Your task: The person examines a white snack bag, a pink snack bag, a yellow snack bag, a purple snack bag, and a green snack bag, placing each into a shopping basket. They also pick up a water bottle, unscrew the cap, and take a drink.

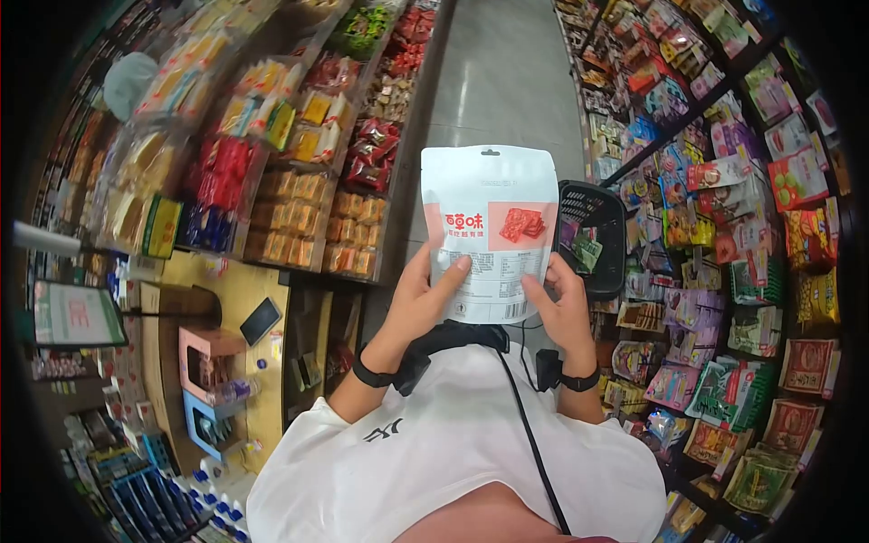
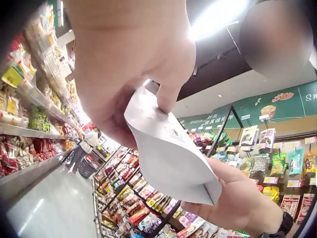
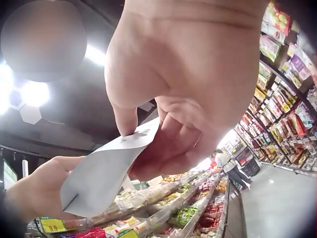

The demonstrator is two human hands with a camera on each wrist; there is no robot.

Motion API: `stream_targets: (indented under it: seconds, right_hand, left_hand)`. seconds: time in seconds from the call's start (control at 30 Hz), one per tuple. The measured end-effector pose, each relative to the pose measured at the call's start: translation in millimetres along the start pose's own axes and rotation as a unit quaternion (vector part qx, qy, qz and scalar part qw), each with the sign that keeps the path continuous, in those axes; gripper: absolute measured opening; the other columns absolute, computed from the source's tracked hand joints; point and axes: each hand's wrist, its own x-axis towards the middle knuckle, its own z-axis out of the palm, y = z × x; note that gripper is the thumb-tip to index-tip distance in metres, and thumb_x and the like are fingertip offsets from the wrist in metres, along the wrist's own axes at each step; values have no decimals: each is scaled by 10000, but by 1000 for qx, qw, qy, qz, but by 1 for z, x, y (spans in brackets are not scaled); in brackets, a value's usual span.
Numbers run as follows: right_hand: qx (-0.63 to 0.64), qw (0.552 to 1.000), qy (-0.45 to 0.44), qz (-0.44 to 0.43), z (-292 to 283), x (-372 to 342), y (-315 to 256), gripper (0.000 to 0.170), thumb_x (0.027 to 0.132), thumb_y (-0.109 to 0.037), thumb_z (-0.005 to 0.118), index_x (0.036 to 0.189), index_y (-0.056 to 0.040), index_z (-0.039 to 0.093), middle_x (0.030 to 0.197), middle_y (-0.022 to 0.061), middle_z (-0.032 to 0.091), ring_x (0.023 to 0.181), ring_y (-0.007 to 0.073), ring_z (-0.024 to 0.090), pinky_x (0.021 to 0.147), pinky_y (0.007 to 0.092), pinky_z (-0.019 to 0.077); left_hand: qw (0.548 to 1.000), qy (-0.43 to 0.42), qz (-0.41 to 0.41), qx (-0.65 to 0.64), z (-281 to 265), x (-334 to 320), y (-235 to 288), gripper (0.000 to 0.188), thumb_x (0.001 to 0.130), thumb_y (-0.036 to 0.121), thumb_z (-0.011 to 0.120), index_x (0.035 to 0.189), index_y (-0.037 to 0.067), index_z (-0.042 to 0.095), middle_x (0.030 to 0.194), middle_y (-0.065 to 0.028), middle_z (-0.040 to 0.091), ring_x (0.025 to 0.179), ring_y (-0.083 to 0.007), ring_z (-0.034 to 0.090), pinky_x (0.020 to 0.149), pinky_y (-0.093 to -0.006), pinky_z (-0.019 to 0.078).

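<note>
Big and close in the wrist views, the left hand (image 1: 424, 299) and the right hand (image 1: 565, 309) hold a white bag (image 1: 466, 181) by its lower sides, up in front of the white shirt (image 1: 462, 407). Just past the right hand is a black basket (image 1: 613, 244) with little packets (image 1: 588, 253) in it. Farther out, a phone (image 1: 261, 321) lies on the yellow worktop (image 1: 237, 288), and bright snacks (image 1: 373, 143) line both sides of the gray floor (image 1: 493, 72).

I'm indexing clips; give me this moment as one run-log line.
left hand: grips pouch edge | right hand: grips opposite edge | pouch: print facing wearer | basket: packets inside
</note>
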Motion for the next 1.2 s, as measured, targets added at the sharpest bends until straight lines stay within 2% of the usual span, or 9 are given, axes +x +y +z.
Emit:
stream_targets:
  seconds: [0.27,0.33,0.57,0.67,0.83,0.97,1.2]
  right_hand:
    - [11,999,43,22,5,60,12,233,988,-96,684,1171,41,639,996,136,788,946,126,726,873,307,546]
    - [3,999,24,32,7,89,11,239,990,-100,681,1178,41,639,996,138,789,943,123,724,864,303,545]
    - [-33,999,-25,-9,40,217,-9,258,991,-119,680,1187,44,638,986,141,790,940,135,727,873,317,541]
    - [-23,999,-28,-21,54,255,-7,260,991,-121,680,1188,45,641,990,146,790,951,142,731,872,320,542]
    - [-14,1000,-12,-13,59,300,-2,263,992,-127,683,1185,48,643,986,149,789,943,147,736,861,324,546]
    - [-23,1000,-6,5,50,326,7,272,993,-138,692,1182,50,640,972,156,785,922,150,736,841,331,554]
    - [-13,999,35,5,6,386,11,273,1000,-146,696,1172,57,633,951,148,771,889,144,723,823,323,563]
  left_hand:
    - [999,-31,-25,11,-19,79,-2,498,1064,177,642,1488,-36,488,1336,-110,665,1221,-147,602,1051,-320,473]
    - [999,-34,-22,19,-34,100,3,496,1066,174,637,1488,-38,484,1337,-112,665,1221,-150,603,1052,-320,472]
    - [996,8,51,78,-97,181,36,512,1061,165,620,1504,-40,463,1344,-121,659,1235,-159,593,1067,-334,461]
    - [997,8,30,69,-121,212,40,550,1068,150,620,1538,-45,411,1396,-96,611,1271,-147,553,1090,-327,436]
    - [996,-14,10,89,-143,261,44,542,1068,142,612,1540,-34,413,1413,-99,596,1285,-154,541,1099,-334,430]
    - [995,-41,3,94,-146,300,43,524,1060,166,620,1514,-34,452,1375,-147,647,1263,-189,589,1087,-348,448]
    - [995,-55,-7,88,-119,391,38,509,1056,156,617,1493,-49,458,1349,-141,657,1236,-180,603,1062,-342,465]
